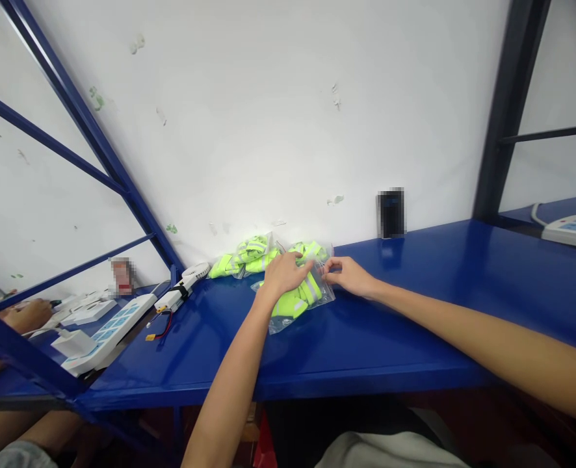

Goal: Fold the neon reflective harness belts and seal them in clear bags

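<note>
A clear plastic bag [292, 307] with a folded neon-yellow reflective garment inside lies on the blue table. My left hand [284, 274] rests over this bag, its thumb stretched to the right and apart from the fingers; some fingertips are hidden. At the bag's right edge, my right hand [347, 275] pinches the plastic between thumb and fingers. Behind my hands, more bagged neon-yellow garments [246, 255] lie against the wall. One further yellow bundle [310, 250] shows just past my left fingers.
A white power strip [117, 333], a small white fan [195, 273] and a device with red and black leads [168, 304] lie left. Another person's hand [32, 316] is beyond the blue frame [122, 188]. A dark blurred-out object [391, 213] leans on the wall.
</note>
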Available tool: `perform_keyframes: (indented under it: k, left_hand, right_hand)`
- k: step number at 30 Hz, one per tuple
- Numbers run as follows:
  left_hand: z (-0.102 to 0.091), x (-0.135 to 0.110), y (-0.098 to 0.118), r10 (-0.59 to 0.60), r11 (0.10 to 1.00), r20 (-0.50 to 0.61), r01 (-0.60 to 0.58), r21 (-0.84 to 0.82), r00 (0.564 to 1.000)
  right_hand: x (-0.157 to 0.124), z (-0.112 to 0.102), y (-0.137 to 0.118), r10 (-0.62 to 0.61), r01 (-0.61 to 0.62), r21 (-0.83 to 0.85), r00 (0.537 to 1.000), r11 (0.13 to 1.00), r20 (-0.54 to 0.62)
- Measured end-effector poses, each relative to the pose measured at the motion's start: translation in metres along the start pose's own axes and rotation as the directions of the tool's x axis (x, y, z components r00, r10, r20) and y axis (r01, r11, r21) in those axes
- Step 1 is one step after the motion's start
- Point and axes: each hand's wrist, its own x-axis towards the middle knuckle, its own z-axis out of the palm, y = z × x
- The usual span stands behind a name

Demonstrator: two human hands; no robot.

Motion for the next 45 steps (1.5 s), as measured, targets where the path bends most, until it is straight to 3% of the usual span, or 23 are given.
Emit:
perform_keyframes:
  k: [5, 8, 11, 15, 19, 24, 29, 45]
  left_hand:
    - [-0.01, 0.019, -0.007, 0.181, 0.971, 0.191, -0.144, -0.193, 0.965]
    - [-0.004, 0.023, -0.009, 0.187, 0.937, 0.172, -0.123, -0.327, 0.967]
    - [0.01, 0.019, -0.004, 0.128, 0.92, 0.081, -0.088, -0.383, 0.988]
    - [0.032, 0.011, 0.0, 0.046, 0.941, -0.112, -0.08, -0.328, 0.993]
    - [0.043, 0.008, -0.004, 0.018, 0.961, -0.195, -0.07, -0.267, 0.981]
    - [0.045, 0.005, -0.004, 0.052, 0.981, -0.163, -0.081, -0.177, 0.985]
    - [0.045, 0.001, -0.001, 0.065, 0.993, -0.105, -0.074, -0.09, 0.992]
    - [0.048, 0.001, -0.001, 0.061, 0.992, -0.131, -0.075, -0.104, 0.99]
  right_hand:
    - [-0.001, 0.003, -0.002, 0.059, -0.043, 0.174, 0.994, 0.984, -0.092]
    - [-0.002, 0.003, -0.006, 0.071, -0.056, 0.171, 0.994, 0.984, -0.077]
    - [-0.002, 0.003, -0.007, 0.075, -0.066, 0.11, 0.994, 0.992, -0.076]
    - [-0.001, 0.002, -0.001, 0.089, -0.087, 0.028, 0.993, 0.996, -0.083]
    - [-0.001, -0.001, 0.004, 0.025, -0.029, -0.068, 0.998, 0.997, -0.064]
    - [-0.001, 0.0, 0.006, -0.013, 0.011, -0.042, 0.999, 0.999, -0.049]
    - [0.0, 0.002, 0.008, 0.041, -0.041, 0.025, 0.999, 0.999, -0.013]
    - [-0.005, 0.001, -0.003, 0.075, -0.075, -0.009, 0.997, 0.997, -0.031]
